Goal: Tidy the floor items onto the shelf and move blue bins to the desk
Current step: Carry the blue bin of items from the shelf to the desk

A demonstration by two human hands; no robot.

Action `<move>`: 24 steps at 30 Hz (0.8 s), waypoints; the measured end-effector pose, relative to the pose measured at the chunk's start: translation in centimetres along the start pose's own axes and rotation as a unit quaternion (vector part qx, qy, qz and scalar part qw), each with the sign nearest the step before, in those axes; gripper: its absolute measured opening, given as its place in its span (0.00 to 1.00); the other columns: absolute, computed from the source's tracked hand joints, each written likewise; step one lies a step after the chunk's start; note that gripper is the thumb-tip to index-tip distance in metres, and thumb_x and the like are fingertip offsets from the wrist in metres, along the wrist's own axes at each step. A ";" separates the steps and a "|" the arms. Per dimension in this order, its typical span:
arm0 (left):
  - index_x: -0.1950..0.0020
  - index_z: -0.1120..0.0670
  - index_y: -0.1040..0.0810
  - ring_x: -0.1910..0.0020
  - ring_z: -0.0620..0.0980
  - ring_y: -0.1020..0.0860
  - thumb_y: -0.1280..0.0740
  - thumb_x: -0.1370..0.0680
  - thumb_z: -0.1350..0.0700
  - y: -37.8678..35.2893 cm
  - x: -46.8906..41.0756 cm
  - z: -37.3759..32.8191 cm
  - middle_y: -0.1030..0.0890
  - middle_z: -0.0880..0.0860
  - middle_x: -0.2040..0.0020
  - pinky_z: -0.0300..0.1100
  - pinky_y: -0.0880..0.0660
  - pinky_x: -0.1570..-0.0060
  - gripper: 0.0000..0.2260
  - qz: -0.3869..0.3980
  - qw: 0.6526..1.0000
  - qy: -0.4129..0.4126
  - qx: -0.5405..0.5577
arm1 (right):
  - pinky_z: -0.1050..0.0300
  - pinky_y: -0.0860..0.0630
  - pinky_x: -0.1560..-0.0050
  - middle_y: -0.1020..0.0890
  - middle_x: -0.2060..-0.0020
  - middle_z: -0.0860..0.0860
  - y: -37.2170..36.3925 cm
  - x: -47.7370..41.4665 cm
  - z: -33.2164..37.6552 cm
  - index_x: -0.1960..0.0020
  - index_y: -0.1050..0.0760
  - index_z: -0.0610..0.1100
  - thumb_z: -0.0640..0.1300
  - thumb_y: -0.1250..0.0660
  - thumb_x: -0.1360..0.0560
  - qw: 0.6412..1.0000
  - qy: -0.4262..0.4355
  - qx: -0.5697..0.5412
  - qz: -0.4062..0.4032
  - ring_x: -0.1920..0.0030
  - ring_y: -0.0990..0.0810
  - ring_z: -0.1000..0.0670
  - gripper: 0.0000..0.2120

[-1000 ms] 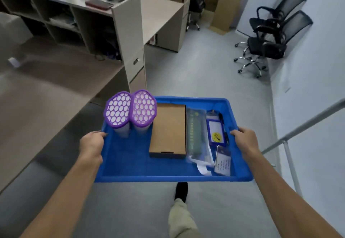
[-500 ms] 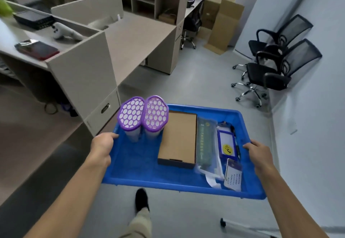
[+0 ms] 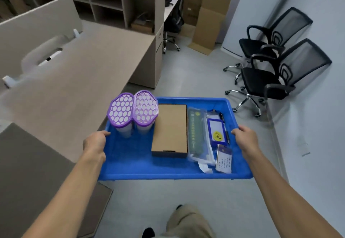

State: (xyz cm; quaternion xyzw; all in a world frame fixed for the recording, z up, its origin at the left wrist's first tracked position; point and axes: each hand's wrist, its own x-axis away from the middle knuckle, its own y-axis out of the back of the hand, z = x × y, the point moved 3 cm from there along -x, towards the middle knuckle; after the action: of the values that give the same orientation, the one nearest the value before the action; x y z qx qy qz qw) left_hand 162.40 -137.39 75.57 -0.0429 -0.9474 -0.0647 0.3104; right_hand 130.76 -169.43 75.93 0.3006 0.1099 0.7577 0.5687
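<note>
Here the blue bin (image 3: 130,165) hangs between the two hands, over the grey floor (image 3: 186,200) and just beside the table (image 3: 84,81). The left hand (image 3: 94,142) curls round its left rim, the right hand (image 3: 245,138) round its right rim, both clamped on it. Its long axis runs side to side, roughly level; inside, the cardboard box (image 3: 169,129) points away from the person, beside two upright purple-lidded containers (image 3: 121,111).

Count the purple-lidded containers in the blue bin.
2. One purple-lidded container stands in the blue bin's far-left corner; the second container stands right beside it, next to the cardboard box. No others appear hidden.
</note>
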 end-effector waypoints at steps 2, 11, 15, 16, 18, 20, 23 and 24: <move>0.44 0.58 0.22 0.48 0.57 0.21 0.32 0.27 0.62 -3.3 -4.3 -2.6 0.20 0.57 0.46 0.47 0.24 0.56 0.12 -0.012 1.000 0.011 0.010 | 0.39 0.18 0.53 0.15 0.58 0.44 -2.6 -5.4 3.6 0.50 0.24 0.38 0.42 0.38 0.22 1.000 0.009 0.008 0.007 0.55 0.15 0.44 0.08; 0.51 0.58 0.19 0.52 0.59 0.18 0.30 0.35 0.58 -17.1 -23.8 -11.1 0.16 0.59 0.49 0.57 0.21 0.52 0.14 -0.078 0.991 0.073 0.086 | 0.43 0.18 0.54 0.15 0.58 0.48 -16.5 -31.1 20.1 0.50 0.21 0.45 0.43 0.38 0.21 0.994 0.060 0.033 0.083 0.56 0.16 0.48 0.06; 0.52 0.59 0.19 0.51 0.58 0.18 0.29 0.37 0.58 -20.1 -28.7 -15.6 0.17 0.58 0.47 0.54 0.20 0.52 0.15 -0.158 0.973 0.087 0.144 | 0.47 0.17 0.54 0.16 0.56 0.51 -24.0 -39.6 29.7 0.48 0.21 0.48 0.44 0.37 0.21 0.986 0.087 0.060 0.132 0.54 0.17 0.51 0.06; 0.51 0.59 0.19 0.51 0.56 0.18 0.29 0.37 0.58 -20.7 -29.4 -16.9 0.17 0.57 0.46 0.52 0.21 0.53 0.15 -0.178 0.967 0.088 0.159 | 0.47 0.18 0.54 0.16 0.57 0.52 -26.0 -41.2 31.9 0.47 0.21 0.49 0.44 0.37 0.21 0.982 0.098 0.071 0.147 0.55 0.18 0.51 0.07; 0.47 0.59 0.20 0.49 0.55 0.21 0.29 0.32 0.59 -21.8 -31.1 -19.5 0.20 0.55 0.46 0.47 0.25 0.55 0.14 -0.220 0.957 0.080 0.172 | 0.52 0.22 0.58 0.17 0.58 0.53 -30.3 -44.3 36.3 0.48 0.20 0.49 0.42 0.37 0.22 0.973 0.125 0.091 0.173 0.59 0.19 0.52 0.08; 0.42 0.61 0.22 0.46 0.56 0.22 0.30 0.29 0.61 -22.7 -33.5 -21.3 0.21 0.57 0.43 0.47 0.28 0.54 0.15 -0.258 0.946 0.075 0.184 | 0.52 0.23 0.59 0.17 0.60 0.55 -34.5 -46.7 39.9 0.49 0.21 0.50 0.42 0.37 0.22 0.963 0.146 0.112 0.197 0.60 0.20 0.53 0.08; 0.40 0.63 0.24 0.41 0.57 0.23 0.31 0.27 0.61 -23.9 -38.2 -23.3 0.22 0.59 0.38 0.51 0.26 0.46 0.17 -0.303 0.928 0.081 0.201 | 0.49 0.21 0.54 0.18 0.60 0.56 -41.6 -50.5 44.5 0.48 0.21 0.53 0.43 0.37 0.23 0.948 0.162 0.146 0.232 0.59 0.20 0.52 0.08; 0.39 0.63 0.24 0.39 0.58 0.24 0.31 0.27 0.61 -24.1 -39.6 -23.8 0.22 0.59 0.37 0.52 0.26 0.44 0.17 -0.312 0.924 0.085 0.207 | 0.49 0.22 0.54 0.17 0.60 0.54 -43.5 -51.4 45.8 0.47 0.21 0.53 0.43 0.37 0.23 0.944 0.167 0.154 0.239 0.59 0.20 0.52 0.09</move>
State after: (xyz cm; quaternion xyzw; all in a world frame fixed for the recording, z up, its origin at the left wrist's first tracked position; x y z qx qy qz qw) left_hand 205.09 -166.41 68.75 0.3252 -0.8754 0.0358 0.3558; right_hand 200.85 -210.82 73.20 0.2709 0.2436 0.8845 0.2915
